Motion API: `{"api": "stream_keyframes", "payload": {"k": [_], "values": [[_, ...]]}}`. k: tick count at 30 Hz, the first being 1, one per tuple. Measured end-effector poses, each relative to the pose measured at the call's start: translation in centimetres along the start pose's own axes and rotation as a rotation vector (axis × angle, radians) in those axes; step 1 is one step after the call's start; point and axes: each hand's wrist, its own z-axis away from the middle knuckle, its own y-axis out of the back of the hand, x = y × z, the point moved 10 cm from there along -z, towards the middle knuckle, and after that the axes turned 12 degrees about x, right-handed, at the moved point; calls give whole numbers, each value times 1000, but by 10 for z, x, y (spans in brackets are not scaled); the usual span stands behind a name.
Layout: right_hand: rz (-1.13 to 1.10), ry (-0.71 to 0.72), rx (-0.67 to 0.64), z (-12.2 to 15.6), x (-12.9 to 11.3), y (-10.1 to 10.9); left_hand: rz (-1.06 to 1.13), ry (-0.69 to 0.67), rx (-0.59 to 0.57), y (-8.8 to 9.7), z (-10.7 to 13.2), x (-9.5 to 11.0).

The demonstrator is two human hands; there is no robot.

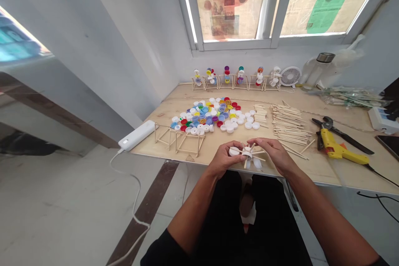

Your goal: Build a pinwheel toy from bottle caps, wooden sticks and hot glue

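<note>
Just above the table's front edge, my left hand point(222, 158) is closed on a small wheel point(247, 152) of white bottle caps and wooden sticks. Its sticks radiate from a white cap hub, and white caps sit at some stick ends, one of them beside my left fingers. My right hand point(274, 153) reaches over the wheel from the right, its fingertips bent together at an upper stick. What lies under those fingers is partly hidden.
Loose coloured bottle caps point(204, 110) are heaped beyond my hands. Stick frames point(188, 143) stand left; stick piles point(289, 124) lie right. Farther right are a yellow glue gun point(339, 149) and black-handled pliers point(349, 138). Cap wheels on frames point(227, 77) line the wall beside a fan point(291, 76).
</note>
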Motion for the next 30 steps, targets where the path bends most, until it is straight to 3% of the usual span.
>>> {"api": "stream_keyframes", "payload": {"k": [5,10,18,24,30], "values": [[113,92,-7,3,-14,6,11,2,34,5,-3,1],[201,156,-118,12,-30,-2,-56,-5,44,4,-3,3],[218,148,-161,8,-29,-11,-203,-39,-22,-5,0,17],[218,155,-117,8,-25,-8,-281,-50,-13,-8,0,24],[140,114,-44,8,-17,-2,-164,30,-54,-11,-1,20]]}}
